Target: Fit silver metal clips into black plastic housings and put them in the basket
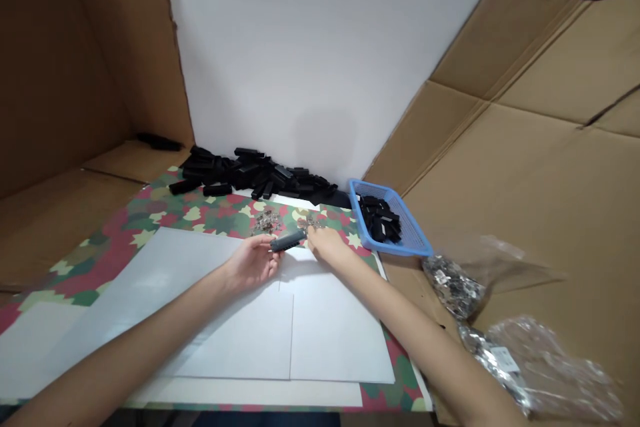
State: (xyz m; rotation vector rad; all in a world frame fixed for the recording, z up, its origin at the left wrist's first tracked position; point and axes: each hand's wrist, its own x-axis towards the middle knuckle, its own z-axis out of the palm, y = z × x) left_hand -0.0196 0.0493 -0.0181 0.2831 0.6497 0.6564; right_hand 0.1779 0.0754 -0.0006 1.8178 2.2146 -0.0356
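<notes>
My left hand (254, 263) is closed at the thumb and fingers on one end of a black ribbed plastic housing (288, 241), held tilted above the white boards. The far end of this housing points at my right hand (325, 244). Those right fingers are curled down at the edge of a small pile of metal parts (311, 221); whatever is between the fingertips is hidden. Just left of that lies a second pile of small metal parts (268, 221), behind my left hand.
White boards (225, 340) cover much of the camouflage-patterned cloth (195, 213). A heap of black plastic pieces (250, 170) lies along the white wall. At right stands a blue basket (417, 233) holding more black pieces. Plastic bags of metal parts (455, 287) rest on cardboard (545, 213).
</notes>
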